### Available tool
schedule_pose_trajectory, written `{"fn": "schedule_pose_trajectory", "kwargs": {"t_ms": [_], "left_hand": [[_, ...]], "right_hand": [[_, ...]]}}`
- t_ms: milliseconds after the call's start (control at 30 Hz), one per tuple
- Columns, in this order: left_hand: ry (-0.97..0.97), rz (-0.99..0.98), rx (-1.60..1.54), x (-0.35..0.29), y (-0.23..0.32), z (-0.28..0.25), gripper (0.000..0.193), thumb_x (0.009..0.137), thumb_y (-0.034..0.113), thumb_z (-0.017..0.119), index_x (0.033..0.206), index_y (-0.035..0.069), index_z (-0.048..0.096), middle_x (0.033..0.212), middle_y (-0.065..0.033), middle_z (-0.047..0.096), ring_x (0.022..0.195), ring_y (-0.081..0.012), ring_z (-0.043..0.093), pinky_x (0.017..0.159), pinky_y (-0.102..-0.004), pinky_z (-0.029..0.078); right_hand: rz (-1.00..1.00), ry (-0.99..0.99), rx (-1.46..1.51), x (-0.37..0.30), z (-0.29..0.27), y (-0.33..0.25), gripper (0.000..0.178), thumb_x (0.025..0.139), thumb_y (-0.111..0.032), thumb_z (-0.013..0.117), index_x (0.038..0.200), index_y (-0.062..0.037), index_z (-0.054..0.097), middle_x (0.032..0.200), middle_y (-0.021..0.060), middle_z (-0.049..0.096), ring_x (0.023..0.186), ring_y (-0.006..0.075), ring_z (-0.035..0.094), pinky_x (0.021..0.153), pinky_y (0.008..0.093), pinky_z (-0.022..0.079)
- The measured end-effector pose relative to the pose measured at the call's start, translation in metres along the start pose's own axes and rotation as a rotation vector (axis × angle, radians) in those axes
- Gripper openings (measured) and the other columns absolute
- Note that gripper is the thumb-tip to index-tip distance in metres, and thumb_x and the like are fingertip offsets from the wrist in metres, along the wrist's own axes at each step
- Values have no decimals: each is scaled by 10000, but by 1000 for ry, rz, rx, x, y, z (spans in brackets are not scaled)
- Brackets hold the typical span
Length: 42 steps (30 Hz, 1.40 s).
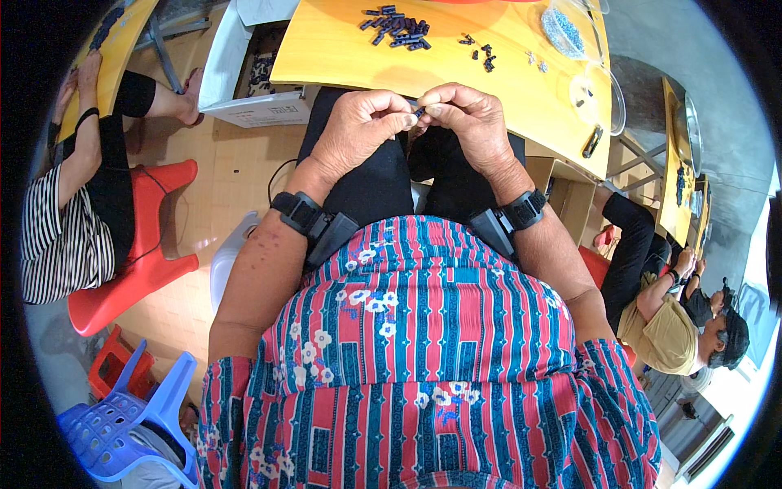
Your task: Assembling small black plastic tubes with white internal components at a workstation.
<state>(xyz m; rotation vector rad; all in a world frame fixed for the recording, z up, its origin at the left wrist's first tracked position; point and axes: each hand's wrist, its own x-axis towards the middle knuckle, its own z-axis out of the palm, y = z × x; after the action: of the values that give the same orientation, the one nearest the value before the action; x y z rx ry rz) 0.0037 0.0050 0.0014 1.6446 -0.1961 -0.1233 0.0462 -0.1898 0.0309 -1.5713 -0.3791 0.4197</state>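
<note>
Head view.

Left grip [358,126]: bare hand, thumb and forefinger together, clamped on a small dark part [420,112]. Right grip [472,122]: bare hand, fingertips pinched on the same part. Location of part: between the fingertips, by the table's near edge; shape mostly hidden by the fingers.

Table [342,53]: yellow top. Toward the far edge, left of middle: one heap of dark blue-black tubular parts [399,28]. Right of the heap: scattered small black pieces [488,63]. Farther right: a few tiny pale pieces [543,67]. Far right corner: pale blue pieces [564,34] in a clear bowl. Near right corner: one black elongated object [592,141].

Handling note, by judgement: two-handed fingertip work. Best done with one grip steadying the part while the other makes small, straight adjustments; force kept light, lest the part slip; hands kept over the table, so that a dropped piece stays within reach.
</note>
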Motion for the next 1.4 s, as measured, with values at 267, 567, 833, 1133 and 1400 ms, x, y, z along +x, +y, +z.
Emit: {"fn": "schedule_pose_trajectory", "kwargs": {"t_ms": [267,567,833,1133,1400], "left_hand": [[8,-7,-89,2,3,3,152,895,148,655,911,-3,670,799,-4,651,676,-56,544,619,-207,470],[40,-18,-164,2,3,5,163,886,148,671,923,-10,676,805,-21,663,660,-60,557,603,-204,477],[16,-14,-166,2,3,3,159,877,144,686,919,-8,677,810,-17,665,678,-59,559,612,-204,478],[17,-32,-146,4,3,3,132,864,116,696,911,-5,673,821,-9,659,693,-60,558,626,-208,480],[22,-80,-78,7,7,6,103,848,79,698,906,2,661,796,15,629,701,-46,547,640,-205,471]], "right_hand": [[97,-5,211,-3,1,12,162,904,-35,604,1046,7,669,885,58,684,804,133,649,753,264,541],[149,4,214,-4,-2,11,232,918,-24,572,1135,14,646,908,60,674,813,124,636,768,262,533],[85,16,203,-5,3,4,210,910,-2,554,1081,27,672,908,60,670,813,121,625,773,241,501],[42,22,85,-3,2,4,191,891,4,576,1041,19,694,949,66,665,865,138,626,803,254,504],[-64,1,-98,0,-2,1,146,853,-45,659,980,-25,728,910,68,645,848,148,614,758,261,511]]}}
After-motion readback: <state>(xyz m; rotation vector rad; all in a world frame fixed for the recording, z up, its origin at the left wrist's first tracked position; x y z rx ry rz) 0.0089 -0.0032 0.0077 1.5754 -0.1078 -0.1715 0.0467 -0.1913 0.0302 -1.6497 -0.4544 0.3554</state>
